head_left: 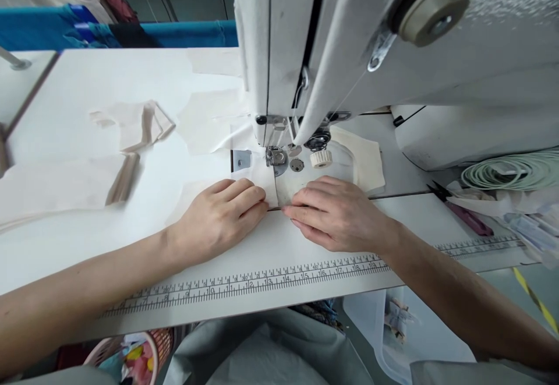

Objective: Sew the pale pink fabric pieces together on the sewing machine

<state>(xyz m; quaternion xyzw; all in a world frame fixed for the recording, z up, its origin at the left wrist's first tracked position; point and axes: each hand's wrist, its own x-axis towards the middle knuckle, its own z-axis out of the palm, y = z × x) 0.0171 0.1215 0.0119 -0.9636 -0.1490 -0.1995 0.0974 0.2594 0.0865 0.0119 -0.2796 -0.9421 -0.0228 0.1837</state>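
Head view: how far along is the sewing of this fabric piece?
Done: cream pieces lie spread on the table. In hand: left hand and right hand press a small white piece flat just before the presser foot. Left: the piece's near edge is not yet under the foot, and no stitching shows on it.

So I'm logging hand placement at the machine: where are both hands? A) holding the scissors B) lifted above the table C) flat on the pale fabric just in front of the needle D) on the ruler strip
C: the left hand and right hand press flat on the pale fabric in front of the presser foot.
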